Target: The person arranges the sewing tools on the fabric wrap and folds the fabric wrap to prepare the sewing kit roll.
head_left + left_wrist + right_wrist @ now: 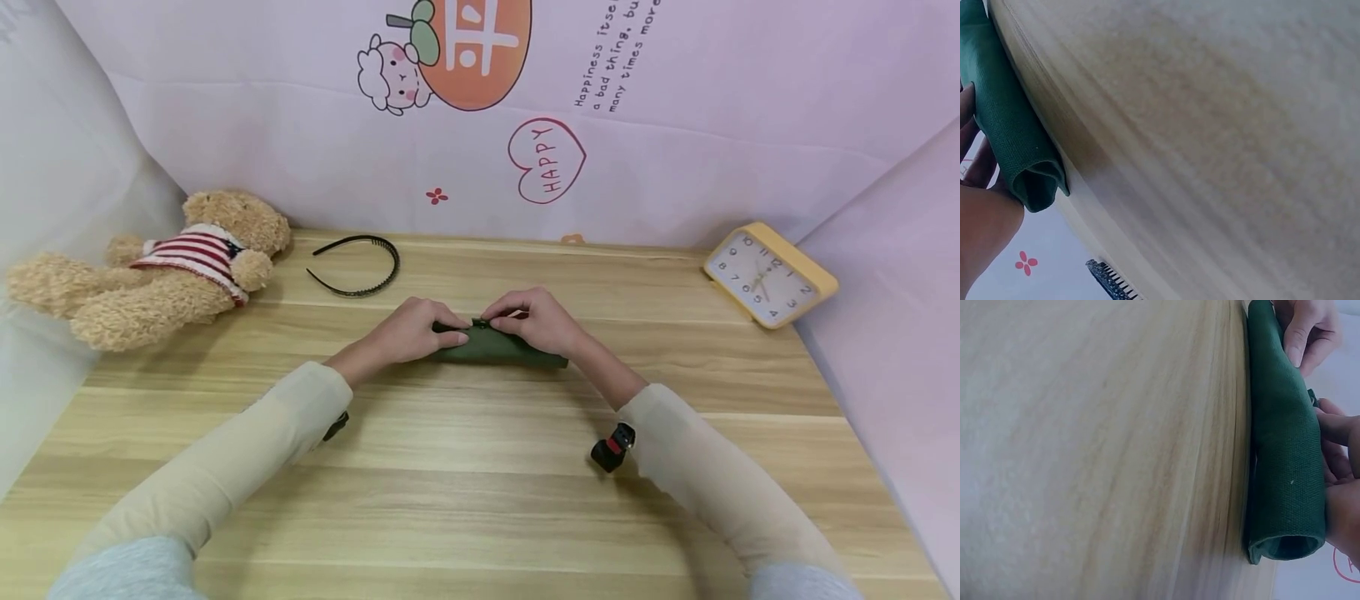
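A rolled-up green fabric piece lies across the middle of the wooden table, with a small dark tab at its far upper edge. My left hand pinches the roll just left of that tab. From the other side, my right hand pinches it close to the tab, thumb and forefinger together. In the left wrist view one hollow end of the green roll shows beside my fingers. The right wrist view shows the other open end of the roll, with both hands along its far side.
A teddy bear in a striped top lies at the back left. Right of it is a black toothed headband. A yellow-framed clock stands at the back right. Behind the table hangs a printed white cloth.
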`<action>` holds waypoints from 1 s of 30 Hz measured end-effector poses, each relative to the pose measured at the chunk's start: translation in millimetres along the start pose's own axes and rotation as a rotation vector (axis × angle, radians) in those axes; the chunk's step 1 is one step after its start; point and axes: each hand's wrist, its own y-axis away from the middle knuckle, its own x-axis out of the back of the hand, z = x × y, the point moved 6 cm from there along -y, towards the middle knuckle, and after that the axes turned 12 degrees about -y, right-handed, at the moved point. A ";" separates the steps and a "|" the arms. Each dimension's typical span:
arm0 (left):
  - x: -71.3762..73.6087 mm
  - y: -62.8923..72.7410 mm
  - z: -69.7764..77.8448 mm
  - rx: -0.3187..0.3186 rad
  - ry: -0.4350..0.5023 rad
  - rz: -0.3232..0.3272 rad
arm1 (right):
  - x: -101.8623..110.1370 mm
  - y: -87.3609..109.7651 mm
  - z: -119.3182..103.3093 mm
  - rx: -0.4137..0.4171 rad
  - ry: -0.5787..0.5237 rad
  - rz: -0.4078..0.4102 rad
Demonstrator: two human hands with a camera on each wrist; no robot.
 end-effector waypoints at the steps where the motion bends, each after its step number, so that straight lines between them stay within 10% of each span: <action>1: 0.1 -0.2 0.0 0.002 -0.003 -0.001 | 0.2 0.1 0.3 0.000 -0.002 0.001; 30: 0.5 -1.2 1.0 0.026 0.002 -0.019 | -8.6 5.1 -2.1 0.057 0.036 -0.030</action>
